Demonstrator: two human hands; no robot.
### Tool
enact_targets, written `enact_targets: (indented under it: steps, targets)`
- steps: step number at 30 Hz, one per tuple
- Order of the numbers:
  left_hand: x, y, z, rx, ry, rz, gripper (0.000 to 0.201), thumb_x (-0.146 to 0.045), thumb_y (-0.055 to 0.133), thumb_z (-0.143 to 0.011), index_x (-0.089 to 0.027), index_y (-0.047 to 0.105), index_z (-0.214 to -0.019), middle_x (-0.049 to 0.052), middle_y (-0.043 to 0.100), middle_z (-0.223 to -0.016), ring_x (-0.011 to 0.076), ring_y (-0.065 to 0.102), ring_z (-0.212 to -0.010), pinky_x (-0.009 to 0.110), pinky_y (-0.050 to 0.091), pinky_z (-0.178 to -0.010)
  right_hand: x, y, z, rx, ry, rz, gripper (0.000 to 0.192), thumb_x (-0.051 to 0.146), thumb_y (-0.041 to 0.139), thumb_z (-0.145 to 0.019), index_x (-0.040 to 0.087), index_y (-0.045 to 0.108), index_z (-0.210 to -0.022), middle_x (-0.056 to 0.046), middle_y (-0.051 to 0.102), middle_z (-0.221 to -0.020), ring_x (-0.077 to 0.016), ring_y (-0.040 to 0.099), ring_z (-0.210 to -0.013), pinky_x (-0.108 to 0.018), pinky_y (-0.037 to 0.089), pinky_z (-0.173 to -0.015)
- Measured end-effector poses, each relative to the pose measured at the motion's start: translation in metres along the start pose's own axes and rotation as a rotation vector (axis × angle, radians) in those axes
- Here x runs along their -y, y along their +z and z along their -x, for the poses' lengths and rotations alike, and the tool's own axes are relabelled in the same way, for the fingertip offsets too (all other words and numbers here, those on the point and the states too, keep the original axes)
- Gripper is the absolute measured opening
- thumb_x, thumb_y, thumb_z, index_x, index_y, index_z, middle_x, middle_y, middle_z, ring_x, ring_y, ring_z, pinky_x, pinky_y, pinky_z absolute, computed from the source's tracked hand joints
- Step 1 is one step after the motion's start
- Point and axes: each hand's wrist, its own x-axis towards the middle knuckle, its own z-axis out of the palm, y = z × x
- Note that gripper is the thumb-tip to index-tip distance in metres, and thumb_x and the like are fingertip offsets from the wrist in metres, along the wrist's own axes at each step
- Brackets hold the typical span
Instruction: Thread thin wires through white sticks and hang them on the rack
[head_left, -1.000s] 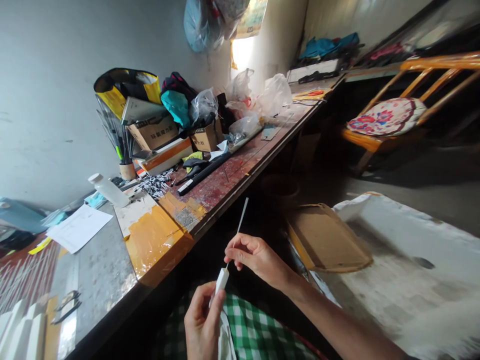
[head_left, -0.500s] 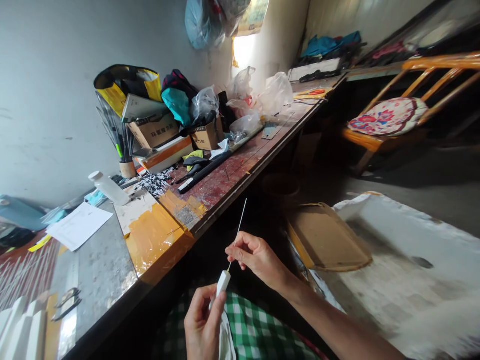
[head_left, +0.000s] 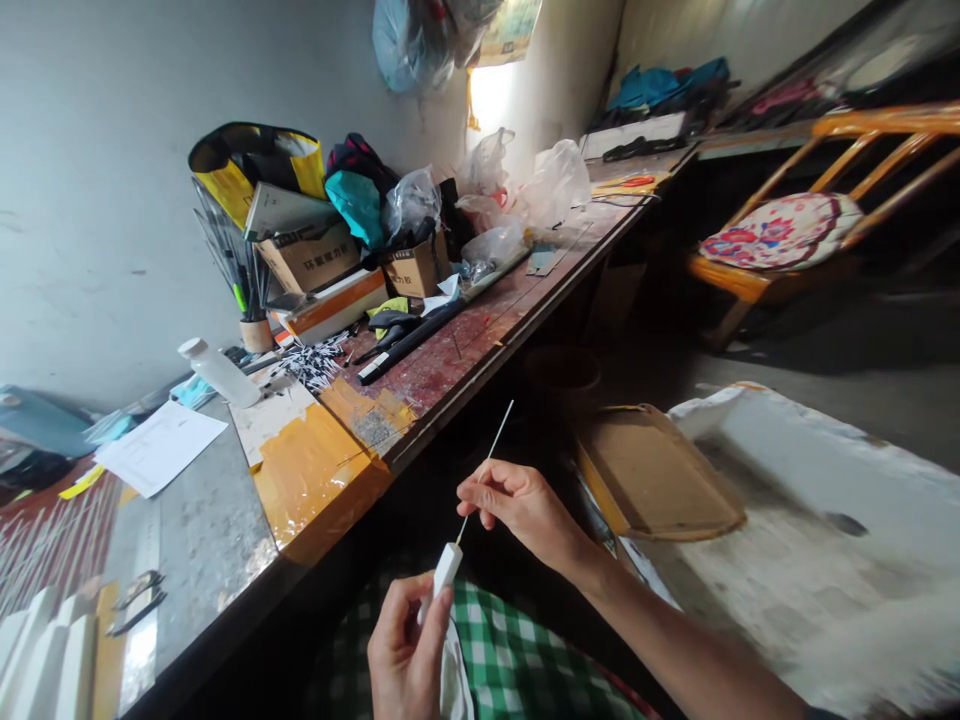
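Observation:
My left hand (head_left: pixel 409 640) is closed around a white rectangular block (head_left: pixel 448 566), which it holds upright with a slight tilt over my lap. Between the thumb and fingers of my right hand (head_left: pixel 517 505) is a thin pale rod (head_left: pixel 500 432). The rod slants up to the right, and its lower end meets the top of the block; how deep it goes in, I cannot tell. Below the hands lies a green and white checked cloth (head_left: pixel 495 640) on my lap.
The worktable (head_left: pixel 217 520) runs diagonally on the left, with orange tape (head_left: pixel 307 480) along its near edge. White blocks (head_left: pixel 45 650), a plastic bottle (head_left: pixel 221 372) and cardboard boxes (head_left: pixel 319 262) are on it. To the right stand a large white foam box (head_left: pixel 832 470) and a wooden chair (head_left: pixel 739 280).
My right hand has shifted slightly right, and the rod leans further to the right. My left hand and the block have stayed almost where they were.

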Motion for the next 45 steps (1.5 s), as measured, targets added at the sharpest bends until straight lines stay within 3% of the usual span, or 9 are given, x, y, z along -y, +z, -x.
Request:
enact_targets:
  steps: [11, 16, 18, 26, 35, 41, 43, 45]
  targets:
    - [0.001, 0.003, -0.002, 0.012, -0.018, 0.003, 0.030, -0.046, 0.078, -0.070, -0.017, 0.072, -0.075, 0.000, 0.063, -0.068, 0.0126, 0.051, -0.063, 0.021, 0.040, -0.059, -0.010, 0.006, 0.004, 0.032, 0.030, -0.018, 0.033, 0.046, 0.074, -0.077, 0.017, 0.060, -0.072, 0.001, 0.067, -0.066, -0.0072, 0.049, -0.050, -0.021, 0.039, -0.049]
    - [-0.001, -0.001, -0.003, 0.023, -0.037, -0.002, 0.029, -0.045, 0.076, -0.072, -0.018, 0.072, -0.080, -0.002, 0.058, -0.064, 0.0104, 0.045, -0.058, 0.020, 0.035, -0.054, -0.005, 0.005, 0.004, 0.220, 0.035, -0.075, 0.026, 0.041, 0.065, -0.087, 0.017, 0.067, -0.096, -0.004, 0.072, -0.086, -0.0099, 0.059, -0.066, -0.025, 0.049, -0.067]
    - [-0.001, -0.003, -0.004, 0.031, -0.034, -0.006, 0.028, -0.044, 0.076, -0.072, -0.018, 0.071, -0.080, -0.002, 0.057, -0.064, 0.0102, 0.044, -0.058, 0.020, 0.034, -0.053, -0.004, 0.006, 0.004, 0.230, 0.040, -0.064, 0.024, 0.038, 0.064, -0.088, 0.016, 0.067, -0.097, -0.005, 0.073, -0.089, -0.0102, 0.059, -0.069, -0.026, 0.049, -0.070]
    - [0.008, -0.007, -0.007, 0.001, -0.037, -0.016, 0.030, -0.046, 0.076, -0.072, -0.017, 0.071, -0.081, -0.002, 0.057, -0.067, 0.0102, 0.043, -0.060, 0.020, 0.034, -0.054, -0.009, 0.019, -0.001, 0.096, 0.063, 0.139, 0.024, 0.038, 0.065, -0.085, 0.017, 0.056, -0.076, 0.000, 0.067, -0.071, -0.0077, 0.051, -0.052, -0.021, 0.043, -0.051]
    - [0.008, -0.014, -0.011, -0.014, -0.027, -0.036, 0.033, -0.048, 0.075, -0.073, -0.016, 0.071, -0.083, 0.000, 0.058, -0.067, 0.0115, 0.045, -0.060, 0.021, 0.034, -0.054, -0.005, 0.023, -0.012, 0.168, 0.002, 0.047, 0.018, 0.034, 0.064, -0.085, 0.017, 0.059, -0.081, 0.000, 0.069, -0.078, -0.0083, 0.051, -0.058, -0.022, 0.044, -0.057]
    - [0.009, -0.011, -0.011, -0.017, -0.033, -0.018, 0.032, -0.047, 0.076, -0.072, -0.016, 0.071, -0.081, 0.000, 0.059, -0.067, 0.0108, 0.044, -0.059, 0.020, 0.034, -0.053, -0.014, 0.028, -0.010, 0.083, 0.030, 0.224, 0.026, 0.038, 0.066, -0.085, 0.018, 0.052, -0.073, 0.002, 0.064, -0.067, -0.0075, 0.047, -0.052, -0.019, 0.037, -0.047]
    - [0.011, -0.012, -0.012, -0.019, -0.024, -0.021, 0.033, -0.047, 0.076, -0.072, -0.016, 0.071, -0.081, 0.000, 0.059, -0.067, 0.0098, 0.043, -0.057, 0.019, 0.033, -0.051, -0.017, 0.027, -0.014, 0.126, 0.038, 0.238, 0.028, 0.039, 0.066, -0.084, 0.019, 0.050, -0.073, 0.003, 0.063, -0.065, -0.0080, 0.048, -0.051, -0.019, 0.037, -0.045]
    - [0.014, -0.016, -0.014, -0.023, -0.016, 0.001, 0.035, -0.048, 0.076, -0.072, -0.015, 0.071, -0.081, 0.000, 0.058, -0.065, 0.0087, 0.041, -0.054, 0.019, 0.032, -0.049, -0.016, 0.024, -0.023, 0.185, -0.052, 0.300, 0.026, 0.040, 0.062, -0.088, 0.019, 0.051, -0.077, 0.003, 0.063, -0.066, -0.0094, 0.052, -0.053, -0.019, 0.042, -0.047]
